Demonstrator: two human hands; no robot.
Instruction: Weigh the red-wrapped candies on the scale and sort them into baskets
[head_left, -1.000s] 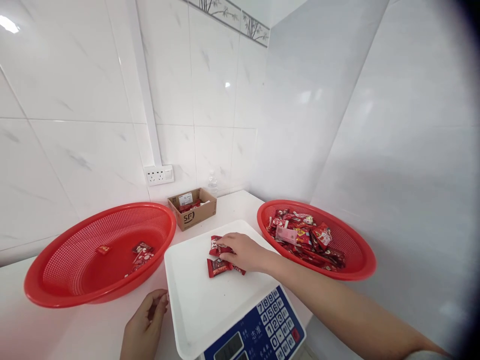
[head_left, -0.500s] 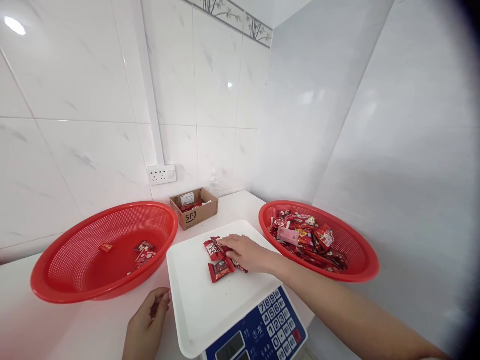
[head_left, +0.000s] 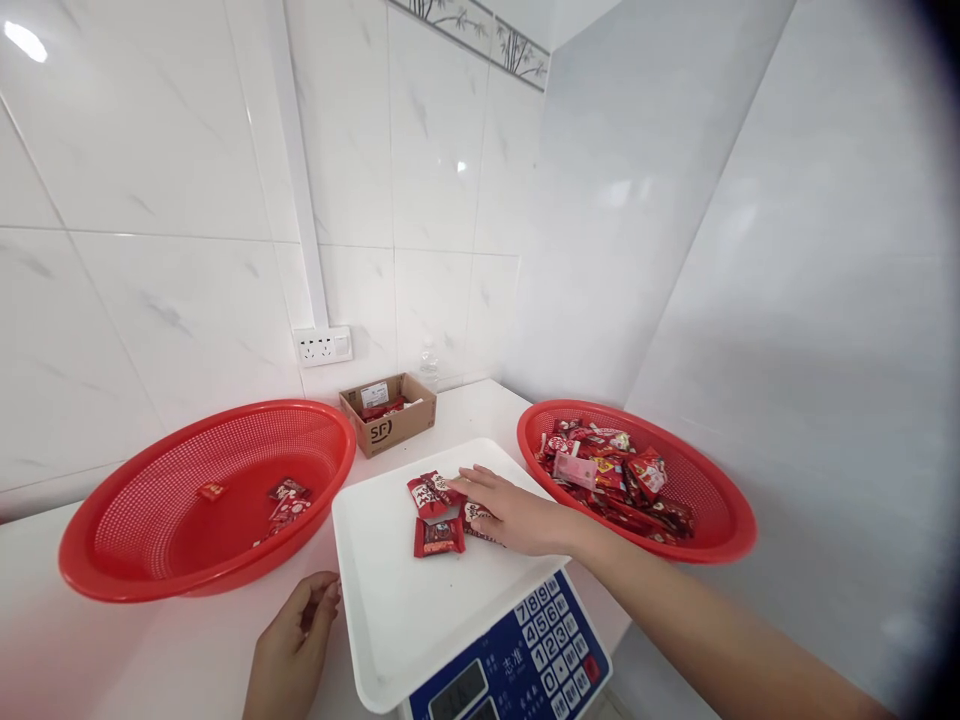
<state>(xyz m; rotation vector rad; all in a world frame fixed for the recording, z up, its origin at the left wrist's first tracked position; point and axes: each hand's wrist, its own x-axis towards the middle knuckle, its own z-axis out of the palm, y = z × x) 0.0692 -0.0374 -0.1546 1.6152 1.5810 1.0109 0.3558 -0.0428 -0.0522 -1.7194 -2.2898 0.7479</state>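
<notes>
My right hand (head_left: 510, 512) lies flat on the white scale tray (head_left: 405, 610), fingers stretched out over several red candy packets (head_left: 433, 510). One packet peeks out under the fingers; the others lie just left of the fingertips. My left hand (head_left: 291, 652) rests on the white counter beside the tray's left edge, fingers loosely curled, nothing visible in it. The scale's blue keypad (head_left: 541, 655) is at the near edge.
A red mesh basket (head_left: 135, 560) on the left holds a few red packets. Another red basket (head_left: 720, 530) on the right is heaped with packets. A small cardboard box (head_left: 390, 425) stands at the back by the tiled wall, below a wall socket (head_left: 322, 346).
My right hand has slid slightly right and flattened over the packets, spreading them; one packet now lies squarer below the others. The left hand has stayed put.
</notes>
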